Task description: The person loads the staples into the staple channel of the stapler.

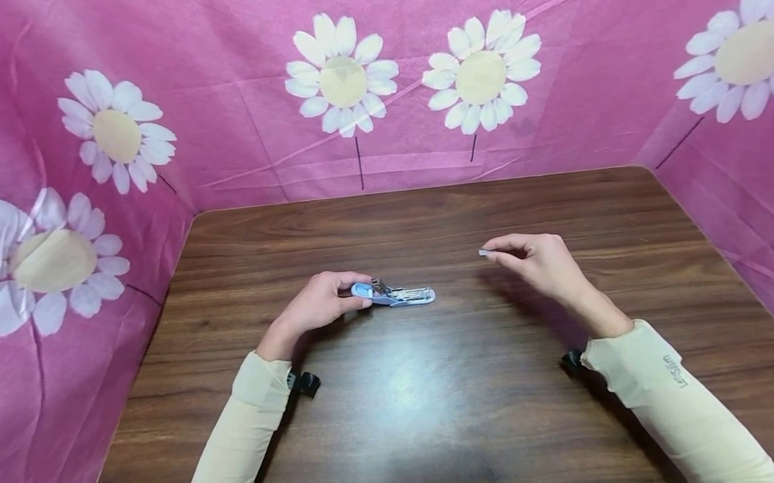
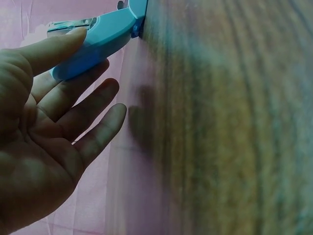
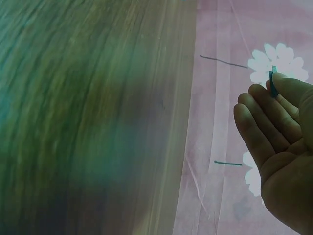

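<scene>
A light blue stapler is opened out near the middle of the table, its metal inside facing up. My left hand pinches one end of it between thumb and fingers. In the left wrist view the thumb presses near the metal part of the stapler, and the other fingers spread loosely beneath. To the right, my right hand pinches a short strip of staples above the table. The right wrist view shows that strip upright between thumb and forefinger, the remaining fingers extended.
The brown wood-grain table has rounded far corners. Pink cloth with white daisies hangs along its back and sides. A black strap piece sticks out at the left wrist, another at the right wrist.
</scene>
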Demonstrator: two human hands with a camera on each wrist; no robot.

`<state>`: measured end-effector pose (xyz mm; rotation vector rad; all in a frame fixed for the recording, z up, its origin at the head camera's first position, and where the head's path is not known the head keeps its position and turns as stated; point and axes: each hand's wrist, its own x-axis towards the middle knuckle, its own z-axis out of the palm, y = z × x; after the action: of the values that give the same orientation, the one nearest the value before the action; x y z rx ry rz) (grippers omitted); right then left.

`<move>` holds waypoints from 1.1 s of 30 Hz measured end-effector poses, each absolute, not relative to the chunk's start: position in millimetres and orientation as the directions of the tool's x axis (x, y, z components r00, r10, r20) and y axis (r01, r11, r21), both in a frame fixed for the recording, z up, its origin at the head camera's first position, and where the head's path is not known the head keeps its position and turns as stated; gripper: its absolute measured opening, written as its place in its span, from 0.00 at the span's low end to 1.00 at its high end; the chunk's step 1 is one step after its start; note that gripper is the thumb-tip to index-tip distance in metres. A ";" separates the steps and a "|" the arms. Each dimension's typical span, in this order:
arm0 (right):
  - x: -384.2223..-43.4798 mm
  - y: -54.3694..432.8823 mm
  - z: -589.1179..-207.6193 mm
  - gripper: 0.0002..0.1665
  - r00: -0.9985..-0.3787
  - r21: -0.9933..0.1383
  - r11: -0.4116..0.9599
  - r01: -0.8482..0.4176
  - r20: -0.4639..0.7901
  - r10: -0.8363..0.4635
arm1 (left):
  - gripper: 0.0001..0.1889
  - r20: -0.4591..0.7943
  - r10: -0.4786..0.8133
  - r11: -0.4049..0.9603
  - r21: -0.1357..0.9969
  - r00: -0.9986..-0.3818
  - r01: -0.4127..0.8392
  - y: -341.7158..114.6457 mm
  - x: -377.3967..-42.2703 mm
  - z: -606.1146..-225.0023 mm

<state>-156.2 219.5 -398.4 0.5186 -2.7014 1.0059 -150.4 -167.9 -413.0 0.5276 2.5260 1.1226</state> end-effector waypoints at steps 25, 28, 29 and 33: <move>-160.6 194.7 -404.7 0.06 -0.880 -0.549 0.689 -0.473 0.339 -0.334 | 0.20 -0.155 0.454 0.612 0.770 -0.877 0.181 -167.1 -151.4 -412.3; -160.7 191.1 -405.0 0.06 -0.876 -0.556 0.678 -0.480 0.339 -0.342 | 0.20 -0.149 0.451 0.612 0.770 -0.880 0.184 -167.6 -150.9 -411.1; -160.7 190.0 -405.2 0.06 -0.876 -0.560 0.675 -0.480 0.339 -0.343 | 0.20 -0.145 0.453 0.612 0.768 -0.880 0.189 -167.6 -150.8 -410.7; -160.3 186.6 -406.7 0.07 -0.877 -0.561 0.675 -0.479 0.338 -0.341 | 0.20 -0.141 0.459 0.618 0.760 -0.877 0.201 -166.6 -151.3 -410.9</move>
<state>-160.3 186.6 -406.7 0.6643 -2.6831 0.9854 -151.3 -166.6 -410.9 0.5320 2.5223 1.1280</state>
